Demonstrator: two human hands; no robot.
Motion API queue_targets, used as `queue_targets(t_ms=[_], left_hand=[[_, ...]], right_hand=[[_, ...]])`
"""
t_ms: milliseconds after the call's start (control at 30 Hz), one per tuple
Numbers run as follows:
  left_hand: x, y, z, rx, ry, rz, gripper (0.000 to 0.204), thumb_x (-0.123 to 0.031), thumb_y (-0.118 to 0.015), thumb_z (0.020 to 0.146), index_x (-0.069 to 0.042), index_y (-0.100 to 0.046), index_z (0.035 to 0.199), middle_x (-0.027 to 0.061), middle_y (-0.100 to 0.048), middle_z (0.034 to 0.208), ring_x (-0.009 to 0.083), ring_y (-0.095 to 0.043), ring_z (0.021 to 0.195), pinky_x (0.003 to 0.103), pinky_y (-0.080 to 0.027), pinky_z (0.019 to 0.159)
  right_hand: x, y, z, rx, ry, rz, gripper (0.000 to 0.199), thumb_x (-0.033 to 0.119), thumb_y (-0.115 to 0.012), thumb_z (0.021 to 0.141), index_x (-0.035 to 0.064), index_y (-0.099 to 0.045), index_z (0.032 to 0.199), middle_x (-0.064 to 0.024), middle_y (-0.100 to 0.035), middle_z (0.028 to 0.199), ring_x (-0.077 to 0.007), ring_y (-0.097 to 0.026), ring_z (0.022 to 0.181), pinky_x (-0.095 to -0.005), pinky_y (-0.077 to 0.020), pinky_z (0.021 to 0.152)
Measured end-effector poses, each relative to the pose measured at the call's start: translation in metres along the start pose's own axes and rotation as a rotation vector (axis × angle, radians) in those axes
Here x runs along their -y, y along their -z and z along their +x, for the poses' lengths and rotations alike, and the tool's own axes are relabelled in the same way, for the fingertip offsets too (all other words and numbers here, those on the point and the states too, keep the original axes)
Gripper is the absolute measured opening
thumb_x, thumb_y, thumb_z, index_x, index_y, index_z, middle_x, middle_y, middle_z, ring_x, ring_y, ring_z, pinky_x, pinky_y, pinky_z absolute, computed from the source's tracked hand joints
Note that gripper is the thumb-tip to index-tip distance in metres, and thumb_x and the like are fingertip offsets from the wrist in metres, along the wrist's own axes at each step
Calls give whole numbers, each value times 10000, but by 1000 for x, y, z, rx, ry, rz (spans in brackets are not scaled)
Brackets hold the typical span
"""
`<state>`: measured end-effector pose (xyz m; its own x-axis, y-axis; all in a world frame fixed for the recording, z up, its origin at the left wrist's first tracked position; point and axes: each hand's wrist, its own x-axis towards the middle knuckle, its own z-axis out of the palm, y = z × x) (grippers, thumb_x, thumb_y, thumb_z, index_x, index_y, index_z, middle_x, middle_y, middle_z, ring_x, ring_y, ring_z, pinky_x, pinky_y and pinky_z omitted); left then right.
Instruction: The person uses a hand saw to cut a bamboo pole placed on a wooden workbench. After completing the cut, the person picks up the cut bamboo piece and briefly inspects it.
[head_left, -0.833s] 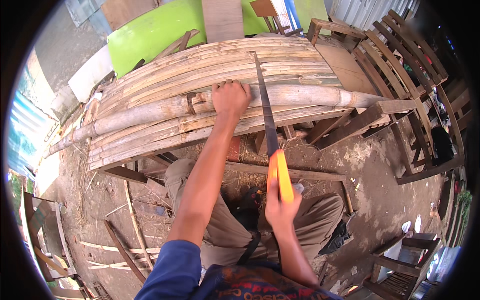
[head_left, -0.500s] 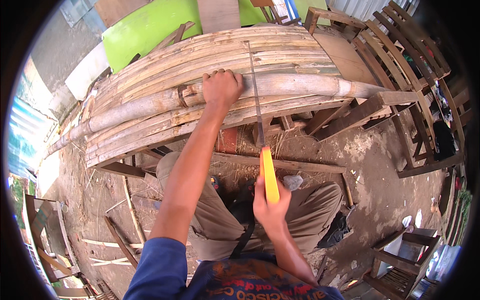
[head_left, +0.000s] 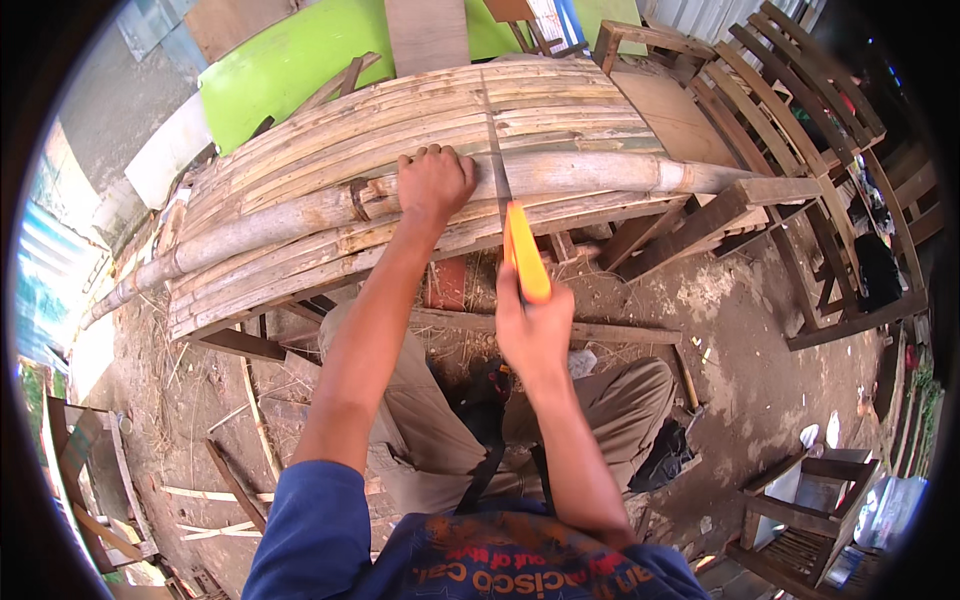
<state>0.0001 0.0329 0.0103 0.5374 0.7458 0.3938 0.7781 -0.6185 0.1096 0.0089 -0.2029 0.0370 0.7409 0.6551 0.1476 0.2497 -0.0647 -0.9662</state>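
Yellow saw handle [head_left: 525, 252] has slid forward, so the blade bites deeper; right hand [head_left: 535, 325] fingers clench it. Left hand [head_left: 435, 182] fingers press the bamboo pole [head_left: 600, 172] on the bench [head_left: 300, 150].

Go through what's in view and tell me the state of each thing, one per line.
Thick round bamboo pole: lying across the bench, pinned down.
Hand saw with yellow handle: gripped, blade set across the pole.
Left hand: pressed flat on the pole.
Right hand: closed round the saw handle.
Bench top of split bamboo slats: bearing the pole.
Brown wooden chair frames: standing at right, unused.
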Motion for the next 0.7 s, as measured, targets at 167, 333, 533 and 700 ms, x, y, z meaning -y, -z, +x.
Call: queue_targets(t_ms=[167,333,533,700], left_hand=[[-12,-6,-8,-86,30,-43,425,-321,-425,936,-18,-717,871,180,-716,992,321,-677,953,480,-442,914],[-17,-10,1,-83,27,-66,473,-330,-393,944,-18,-744,884,176,-727,997,302,-676,970,450,-421,927],[-8,-2,6,-2,48,28,479,-348,-372,955,-34,-735,959,159,-722,1039,275,-669,1012,465,-414,941],[-10,-1,4,16,84,22,464,-344,-389,955,-34,-732,993,160,-721,1058,266,-667,1025,467,-408,961]], right_hand=[[5,73,-137,11,-64,8,97,59,-646,926,-30,-668,894,-111,-608,619,-121,-617,555,-303,-492,537],[9,14,4,-99,34,52,343,212,-632,944,-91,-618,783,-178,-544,554,-141,-510,543,-377,-447,546],[20,22,43,98,-38,49,368,279,-683,930,-75,-641,838,-97,-579,586,-131,-505,582,-364,-452,577],[-47,-8,3,105,-42,180,316,275,-720,927,-19,-662,827,-8,-536,598,-78,-463,585,-324,-420,549]])
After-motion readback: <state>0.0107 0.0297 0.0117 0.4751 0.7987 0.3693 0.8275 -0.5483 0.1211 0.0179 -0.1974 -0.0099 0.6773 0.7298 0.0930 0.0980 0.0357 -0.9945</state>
